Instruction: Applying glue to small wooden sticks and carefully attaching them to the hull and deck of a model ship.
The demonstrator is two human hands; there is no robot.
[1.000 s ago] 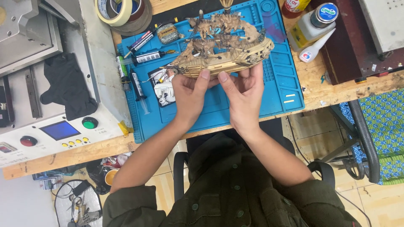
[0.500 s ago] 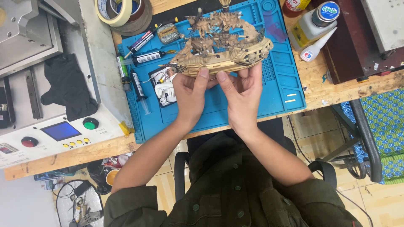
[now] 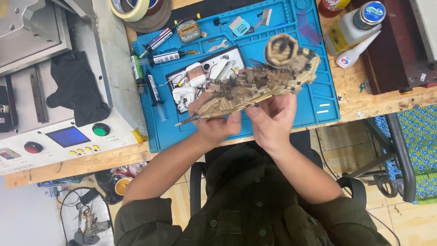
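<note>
A wooden ship model (image 3: 259,82), built of tan and brown pieces, is lifted above the blue work mat (image 3: 314,98) and tilted toward me. My left hand (image 3: 214,125) grips its pointed bow end from below. My right hand (image 3: 273,120) holds the underside of the hull near the middle. A round coiled part tops the model's far end.
On the mat lie a white tray of small parts (image 3: 200,77), syringes and pens (image 3: 154,89), tweezers. Tape rolls (image 3: 136,9) sit at the top. Glue bottles (image 3: 355,27) stand right. A grey machine with buttons and a screen (image 3: 68,136) stands left, a black glove (image 3: 77,89) on it.
Both hands raised the ship model off the mat and tipped it toward the camera, uncovering the tray of small parts beneath. The view also moved closer.
</note>
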